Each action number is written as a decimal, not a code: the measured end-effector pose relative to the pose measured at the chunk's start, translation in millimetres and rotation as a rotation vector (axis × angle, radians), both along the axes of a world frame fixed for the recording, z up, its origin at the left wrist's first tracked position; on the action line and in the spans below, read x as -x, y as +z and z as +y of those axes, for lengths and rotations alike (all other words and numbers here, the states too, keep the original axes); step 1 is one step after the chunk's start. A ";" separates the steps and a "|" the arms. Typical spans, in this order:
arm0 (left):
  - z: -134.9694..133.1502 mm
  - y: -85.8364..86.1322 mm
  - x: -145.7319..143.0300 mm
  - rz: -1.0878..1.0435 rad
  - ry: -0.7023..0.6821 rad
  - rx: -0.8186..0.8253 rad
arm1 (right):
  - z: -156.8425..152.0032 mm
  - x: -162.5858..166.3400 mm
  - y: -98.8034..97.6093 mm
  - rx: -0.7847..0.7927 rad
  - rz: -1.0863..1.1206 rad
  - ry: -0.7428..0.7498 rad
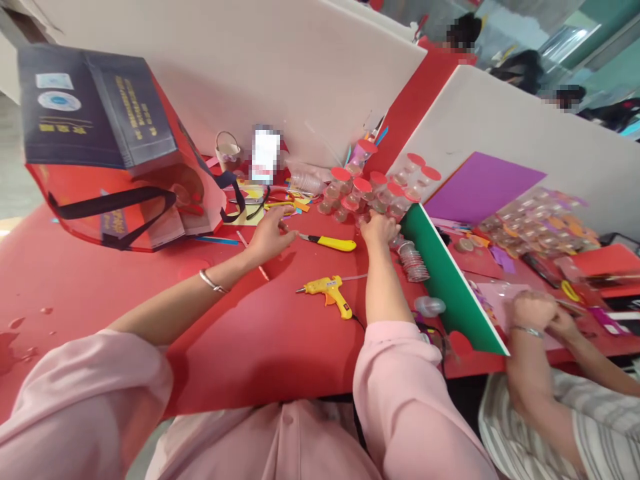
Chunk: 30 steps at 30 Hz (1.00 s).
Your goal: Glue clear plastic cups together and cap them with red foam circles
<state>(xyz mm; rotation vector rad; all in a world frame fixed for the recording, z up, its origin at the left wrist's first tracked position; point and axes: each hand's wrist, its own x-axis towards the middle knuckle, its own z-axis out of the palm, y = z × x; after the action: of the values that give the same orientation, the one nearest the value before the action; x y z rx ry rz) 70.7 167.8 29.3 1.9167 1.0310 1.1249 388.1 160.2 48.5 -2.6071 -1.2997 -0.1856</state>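
My left hand [273, 235] is over the red table, its thumb and fingers apart with nothing between them. Beside it lies a yellow utility knife [337, 244], its blade end toward that hand. My right hand [381, 230] reaches to the front of a group of clear plastic cups topped with red discs [360, 185]. Its fingers are curled in, and what they hold, if anything, is hidden. A yellow hot glue gun [327, 292] rests nearer me, its nozzle pointing left. Right of my forearm lie a stack of clear cups [414, 261] and a single clear cup [430, 306].
A dark and red bag [115, 147] stands at the left. A lit phone [265, 155], a small basket [227, 148] and paper scraps are at the back. The green divider [450, 280] separates a co-worker's hands [537, 312] and several more cups on the right.
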 end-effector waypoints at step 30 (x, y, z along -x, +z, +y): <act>-107.3 -28.8 76.9 -0.144 -0.135 0.319 | -155.9 209.6 -1.0 -0.083 0.550 0.778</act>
<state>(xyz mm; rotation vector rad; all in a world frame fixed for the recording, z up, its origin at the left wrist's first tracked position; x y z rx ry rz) -6.2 60.5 0.5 1.6030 0.9257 0.9438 178.5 4.2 47.4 -1.7064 -1.8633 0.5445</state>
